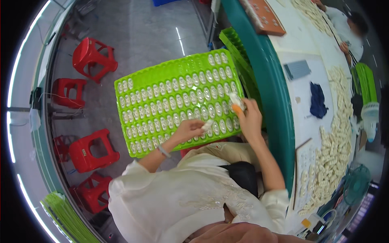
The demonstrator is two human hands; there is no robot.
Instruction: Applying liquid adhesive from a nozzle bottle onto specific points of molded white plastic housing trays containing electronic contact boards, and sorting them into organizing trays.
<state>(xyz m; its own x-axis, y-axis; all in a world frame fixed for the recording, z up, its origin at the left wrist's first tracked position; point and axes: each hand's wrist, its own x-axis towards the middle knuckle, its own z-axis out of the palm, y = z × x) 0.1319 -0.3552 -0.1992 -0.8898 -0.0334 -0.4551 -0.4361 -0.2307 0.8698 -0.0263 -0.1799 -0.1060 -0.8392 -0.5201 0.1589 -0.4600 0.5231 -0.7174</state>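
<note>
A bright green tray point(162, 73) holds rows of pale oval pieces point(176, 120), with bare slots along its far row. Over its near side, the left hand point(189, 130) pinches a small pale piece point(208, 124) between its fingers; to the right, the right hand point(252, 117) grips an orange item point(237, 109) beside a whitish piece point(235, 98). Red stools point(91, 150) stand left. On the white surface point(300, 131) at right lie a dark blue cloth point(318, 100), a grey block point(297, 69) and a long heap of pale pieces point(330, 162).
</note>
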